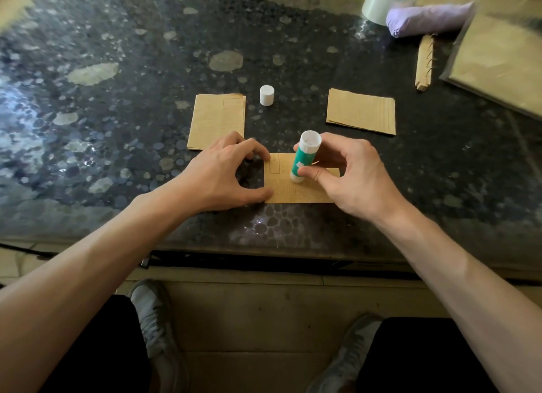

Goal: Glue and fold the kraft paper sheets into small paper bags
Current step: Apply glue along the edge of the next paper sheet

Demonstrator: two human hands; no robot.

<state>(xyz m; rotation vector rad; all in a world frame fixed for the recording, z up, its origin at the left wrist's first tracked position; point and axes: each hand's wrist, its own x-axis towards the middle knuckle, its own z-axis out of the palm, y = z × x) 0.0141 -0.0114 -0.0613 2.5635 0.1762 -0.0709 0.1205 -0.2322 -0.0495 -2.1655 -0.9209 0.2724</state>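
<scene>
R hand (pixel 349 175): thumb + fingers curled round glue stick (pixel 305 155), firm grip. Stick tilted, lower end touching kraft sheet (pixel 293 191). Sheet flat on table (pixel 117 99), near front edge, betw. both hands. L hand (pixel 231 169): arched, holds nothing; thumb + fingertip press on sheet's L edge. White cap (pixel 266 95) upright, apart from stick, further back. Kraft stacks: one (pixel 217 122) just behind L hand, other (pixel 360 111) back-right. Tape roll (pixel 381 2) at far R corner.
</scene>
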